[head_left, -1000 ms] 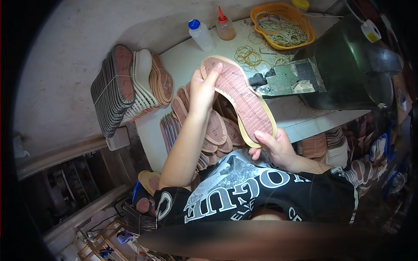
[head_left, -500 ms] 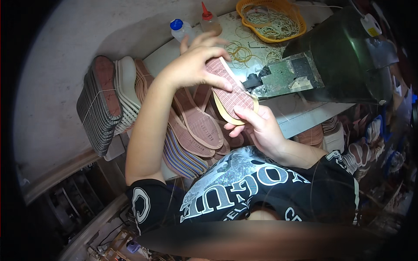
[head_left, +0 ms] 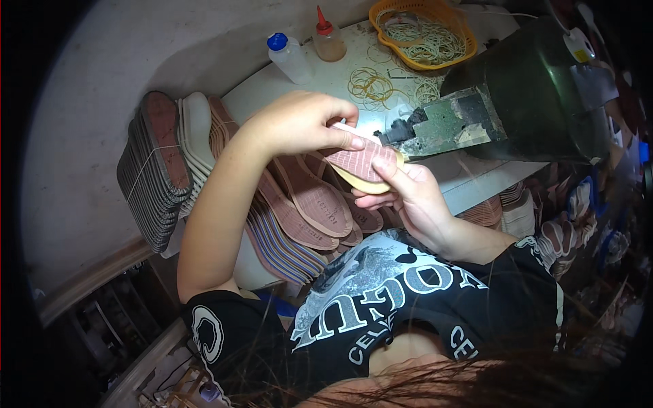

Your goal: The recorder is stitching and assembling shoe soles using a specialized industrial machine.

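Note:
In front of the machine I hold a shoe insole, dusty pink with a pale grid pattern and a yellowish edge. My left hand grips its far left end, thumb on top and fingers curled at the pale edge. At the near right end my right hand pinches it, thumb on the face and fingers beneath. The insole is tilted, close to the black foot of the dark green machine. Whether it touches the foot I cannot tell. Loose pink insoles lie below my left wrist.
Bundled grey-edged insoles and white ones stand at the left. A striped stack sits near my body. On the white table are a blue-capped bottle, a red-tipped bottle, loose rubber bands and an orange basket.
My left hand has come down and its spread fingers have closed on the insole's far end. The insole now lies flatter, and the bottles behind are uncovered. My right hand keeps its pinch.

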Demonstrator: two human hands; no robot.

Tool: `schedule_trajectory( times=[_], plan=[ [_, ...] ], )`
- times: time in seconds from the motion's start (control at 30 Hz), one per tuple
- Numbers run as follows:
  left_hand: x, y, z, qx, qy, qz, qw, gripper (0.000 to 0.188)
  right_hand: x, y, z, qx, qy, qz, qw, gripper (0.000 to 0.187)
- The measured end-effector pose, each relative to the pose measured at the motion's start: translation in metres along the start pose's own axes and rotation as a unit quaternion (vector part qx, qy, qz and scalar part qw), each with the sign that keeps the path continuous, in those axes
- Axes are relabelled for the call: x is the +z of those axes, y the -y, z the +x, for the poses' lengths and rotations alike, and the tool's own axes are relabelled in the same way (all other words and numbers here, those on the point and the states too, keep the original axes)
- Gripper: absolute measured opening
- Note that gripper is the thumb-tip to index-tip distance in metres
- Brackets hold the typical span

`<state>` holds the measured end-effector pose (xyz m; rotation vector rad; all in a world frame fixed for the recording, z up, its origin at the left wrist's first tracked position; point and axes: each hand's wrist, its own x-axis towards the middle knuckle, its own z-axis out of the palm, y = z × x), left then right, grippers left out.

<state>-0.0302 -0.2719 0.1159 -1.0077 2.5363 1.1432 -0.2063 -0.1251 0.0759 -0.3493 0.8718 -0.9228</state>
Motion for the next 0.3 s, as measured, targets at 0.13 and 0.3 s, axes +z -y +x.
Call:
schedule_trajectory(
  times=[0.13,0.3],
  plan=[
    [0.011,-0.008,-0.015,-0.034,-0.032,-0.024,0.999,0.032,-0.004,0.006,0.001,0.017,0.014,-0.035,0.999,0.040],
    [0.032,-0.024,-0.031,-0.081,-0.078,-0.031,0.993,0.033,-0.009,0.009,0.000,0.027,0.022,-0.051,0.998,0.040]
  ],
)
